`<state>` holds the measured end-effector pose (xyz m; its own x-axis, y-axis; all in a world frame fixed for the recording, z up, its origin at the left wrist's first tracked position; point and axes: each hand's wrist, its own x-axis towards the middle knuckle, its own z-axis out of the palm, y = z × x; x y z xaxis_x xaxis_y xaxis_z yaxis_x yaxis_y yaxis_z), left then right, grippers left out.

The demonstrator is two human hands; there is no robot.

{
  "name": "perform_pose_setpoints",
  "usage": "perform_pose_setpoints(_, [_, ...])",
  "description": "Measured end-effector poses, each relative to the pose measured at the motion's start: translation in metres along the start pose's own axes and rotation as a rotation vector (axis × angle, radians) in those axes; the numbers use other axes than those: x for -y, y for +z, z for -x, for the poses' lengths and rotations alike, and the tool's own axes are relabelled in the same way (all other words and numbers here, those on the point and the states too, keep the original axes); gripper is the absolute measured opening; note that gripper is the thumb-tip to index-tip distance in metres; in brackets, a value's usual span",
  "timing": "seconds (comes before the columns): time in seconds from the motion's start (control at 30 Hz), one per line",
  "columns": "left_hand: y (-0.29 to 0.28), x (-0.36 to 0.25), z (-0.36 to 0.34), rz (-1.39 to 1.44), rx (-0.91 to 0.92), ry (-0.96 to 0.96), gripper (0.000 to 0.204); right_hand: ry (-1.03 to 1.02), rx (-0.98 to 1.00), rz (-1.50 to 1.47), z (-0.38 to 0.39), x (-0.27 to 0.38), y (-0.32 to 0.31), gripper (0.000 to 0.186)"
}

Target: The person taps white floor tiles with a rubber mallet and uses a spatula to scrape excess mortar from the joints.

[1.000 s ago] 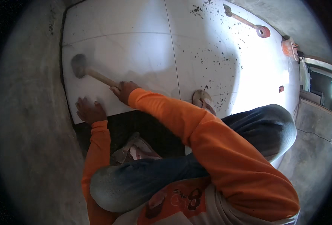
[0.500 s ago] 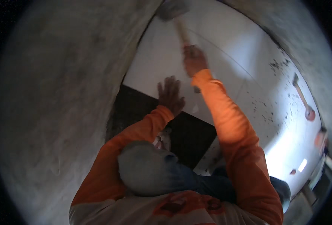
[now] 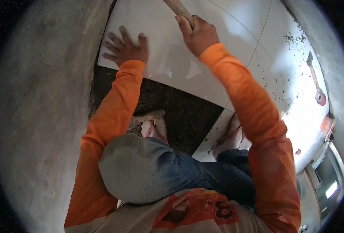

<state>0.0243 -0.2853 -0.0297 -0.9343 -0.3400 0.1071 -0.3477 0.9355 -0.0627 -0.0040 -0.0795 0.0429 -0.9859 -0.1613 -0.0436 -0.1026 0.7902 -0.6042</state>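
Observation:
My left hand (image 3: pixel 128 49) lies on a large white floor tile (image 3: pixel 160 54), fingers spread, near the tile's left corner beside the wall. My right hand (image 3: pixel 200 35) is closed around the wooden handle of a mallet (image 3: pixel 176 8). The mallet's head is beyond the upper edge of the picture, so I cannot tell whether it touches the tile. Below the tile's near edge is a dark, rough patch of bare floor (image 3: pixel 176 105), with my left foot (image 3: pixel 156 128) on it.
Grey walls rise on the left (image 3: pixel 40 105) and far right. Dark crumbs (image 3: pixel 275 81) lie scattered over the tiles at right. A tool with a wooden handle (image 3: pixel 315 77) lies along the right wall, and an orange-red object (image 3: pixel 327 126) is nearer. My right foot (image 3: pixel 230 136) rests on tile.
My left hand has moved left along the tile towards the wall. The mallet's head has gone out of view, with my right hand still on the handle. The whole view has shifted.

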Motion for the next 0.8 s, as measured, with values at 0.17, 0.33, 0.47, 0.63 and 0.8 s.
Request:
perform_pose_setpoints(0.17, [0.005,-0.003,0.013,0.012,0.034,0.099,0.076,0.29,0.075,-0.11,0.022,-0.006,0.006,0.052])
perform_pose_setpoints(0.33, [-0.018,-0.029,0.029,0.137,0.037,0.335,0.072,0.23,-0.05,-0.098,0.046,-0.044,0.049,0.049])
perform_pose_setpoints(0.47, [-0.026,-0.006,0.054,0.107,0.045,0.418,0.072,0.151,-0.043,-0.235,0.039,0.037,-0.009,0.046])
perform_pose_setpoints(0.63, [-0.045,-0.046,0.117,0.186,0.129,0.669,0.075,0.496,0.209,-0.123,0.047,0.006,-0.024,0.053])
perform_pose_setpoints(0.8, [-0.062,-0.079,0.153,0.388,0.346,0.984,0.073,0.39,-0.008,-0.148,0.075,-0.017,-0.031,0.054])
